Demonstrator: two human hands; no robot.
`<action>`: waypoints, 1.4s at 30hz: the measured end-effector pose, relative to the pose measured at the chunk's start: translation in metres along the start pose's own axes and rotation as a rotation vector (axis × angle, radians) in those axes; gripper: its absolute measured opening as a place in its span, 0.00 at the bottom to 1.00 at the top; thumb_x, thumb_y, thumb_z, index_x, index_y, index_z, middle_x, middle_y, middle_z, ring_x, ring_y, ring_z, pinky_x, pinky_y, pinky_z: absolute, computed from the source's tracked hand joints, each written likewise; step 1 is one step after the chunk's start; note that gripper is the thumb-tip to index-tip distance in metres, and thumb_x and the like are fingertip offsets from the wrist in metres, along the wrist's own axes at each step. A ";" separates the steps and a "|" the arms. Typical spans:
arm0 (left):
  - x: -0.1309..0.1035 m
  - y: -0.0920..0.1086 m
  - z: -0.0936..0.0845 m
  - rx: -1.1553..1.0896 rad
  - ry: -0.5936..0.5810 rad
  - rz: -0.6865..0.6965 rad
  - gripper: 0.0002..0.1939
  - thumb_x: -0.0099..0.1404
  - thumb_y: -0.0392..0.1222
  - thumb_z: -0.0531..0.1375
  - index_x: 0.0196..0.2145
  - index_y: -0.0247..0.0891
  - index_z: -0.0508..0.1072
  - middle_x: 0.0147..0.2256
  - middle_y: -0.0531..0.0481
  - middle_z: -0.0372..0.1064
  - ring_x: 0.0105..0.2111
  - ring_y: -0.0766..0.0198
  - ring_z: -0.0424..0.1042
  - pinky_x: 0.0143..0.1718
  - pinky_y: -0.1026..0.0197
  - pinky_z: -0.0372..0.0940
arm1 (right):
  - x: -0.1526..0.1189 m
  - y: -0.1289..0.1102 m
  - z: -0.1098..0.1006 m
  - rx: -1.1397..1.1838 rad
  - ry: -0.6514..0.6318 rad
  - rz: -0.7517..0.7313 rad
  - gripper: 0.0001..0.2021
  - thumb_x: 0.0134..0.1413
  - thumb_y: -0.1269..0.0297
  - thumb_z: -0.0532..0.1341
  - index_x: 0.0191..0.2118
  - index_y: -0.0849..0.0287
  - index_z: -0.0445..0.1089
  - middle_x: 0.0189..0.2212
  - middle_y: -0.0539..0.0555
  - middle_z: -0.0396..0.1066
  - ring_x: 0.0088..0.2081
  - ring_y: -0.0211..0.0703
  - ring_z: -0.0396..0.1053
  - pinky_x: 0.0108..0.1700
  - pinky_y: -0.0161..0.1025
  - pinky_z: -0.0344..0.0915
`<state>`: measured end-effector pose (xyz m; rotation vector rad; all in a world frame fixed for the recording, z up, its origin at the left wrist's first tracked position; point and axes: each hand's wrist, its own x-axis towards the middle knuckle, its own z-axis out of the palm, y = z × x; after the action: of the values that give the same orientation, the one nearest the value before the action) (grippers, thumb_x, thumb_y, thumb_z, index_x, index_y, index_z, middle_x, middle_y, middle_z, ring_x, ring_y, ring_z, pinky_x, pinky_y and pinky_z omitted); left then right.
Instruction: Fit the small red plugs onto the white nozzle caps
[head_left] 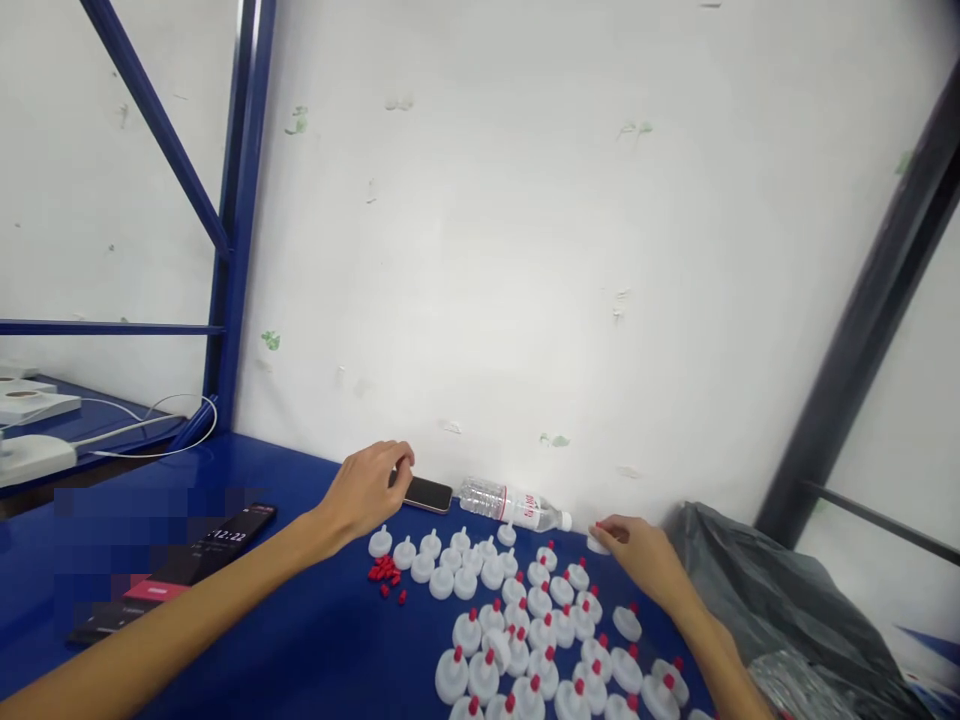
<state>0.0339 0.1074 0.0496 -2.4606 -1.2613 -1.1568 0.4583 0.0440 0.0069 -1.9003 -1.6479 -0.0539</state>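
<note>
Right hand: we have this hand (pixel 637 550) at the far side of the table (pixel 322 600), thumb and forefinger brought together, apparently pinching one red-tipped disc (pixel 597 545); whether it is lifted or resting, we cannot tell.
Pinched disc: it sits just beyond the bottle's cap end, near the wall. We would grip it lightly, keep it level, and let go only once its base is flat.
Left hand: our other hand (pixel 371 490) hovers by the phone (pixel 429 495), fingers curled inward; we cannot tell whether they pinch anything. A small red cap could hide there, so we should watch that fingertip.
Red caps: the loose pile (pixel 385 572) lies left of the bare discs; reaching from above would scatter fewer.
Bare discs: this cluster (pixel 441 582) stands in the middle, pale stems without red. We do best to take from its edge.
Capped discs: these (pixel 484 678) crowd the near right, many touching; our right forearm should pass high over them.
Bottle: it lies on its side (pixel 517 505) against the wall, so we should mind it rolling.
</note>
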 end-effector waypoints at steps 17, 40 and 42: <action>-0.037 -0.037 0.015 0.038 -0.390 -0.019 0.08 0.64 0.42 0.58 0.36 0.42 0.77 0.29 0.48 0.78 0.29 0.54 0.76 0.28 0.59 0.54 | -0.014 0.024 0.009 -0.152 -0.108 -0.002 0.14 0.60 0.50 0.59 0.33 0.50 0.77 0.29 0.51 0.81 0.32 0.49 0.79 0.33 0.39 0.65; -0.066 0.036 0.016 -0.692 -0.445 -0.109 0.19 0.70 0.55 0.60 0.45 0.37 0.81 0.27 0.48 0.79 0.24 0.63 0.75 0.28 0.64 0.64 | -0.099 -0.172 0.051 0.049 0.111 -0.825 0.13 0.70 0.65 0.59 0.58 0.53 0.67 0.46 0.53 0.80 0.44 0.45 0.78 0.62 0.53 0.62; -0.064 0.032 0.014 -0.614 -0.438 -0.041 0.18 0.70 0.53 0.60 0.49 0.40 0.79 0.33 0.48 0.80 0.27 0.64 0.75 0.30 0.64 0.64 | -0.095 -0.168 0.048 0.055 0.105 -0.796 0.12 0.70 0.65 0.60 0.56 0.53 0.68 0.45 0.52 0.80 0.44 0.45 0.78 0.62 0.54 0.61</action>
<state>0.0429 0.0532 0.0025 -3.2975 -1.1804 -1.1936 0.2674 -0.0123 -0.0011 -1.0762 -2.1916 -0.4147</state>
